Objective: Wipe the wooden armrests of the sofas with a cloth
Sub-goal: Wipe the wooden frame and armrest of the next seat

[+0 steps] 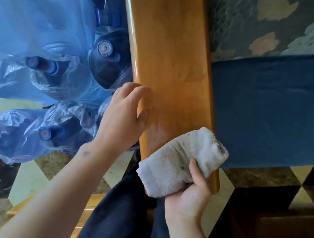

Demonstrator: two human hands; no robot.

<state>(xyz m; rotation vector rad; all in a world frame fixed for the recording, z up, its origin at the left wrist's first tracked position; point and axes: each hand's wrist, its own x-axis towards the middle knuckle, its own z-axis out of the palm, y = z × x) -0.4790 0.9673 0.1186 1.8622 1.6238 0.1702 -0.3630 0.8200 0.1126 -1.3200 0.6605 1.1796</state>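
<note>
Bare forearms, dark navy trousers, seen from above

Both arms are uncovered to the frame's edge, with no sleeve in view. The left hand and right hand carry no rings or watch. A small dark mark sits near the left wrist. The trousers are plain, dark navy cloth.

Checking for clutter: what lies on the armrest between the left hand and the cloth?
Nothing: in the head view, bare wood of the armrest separates the left hand from the cloth.
</note>
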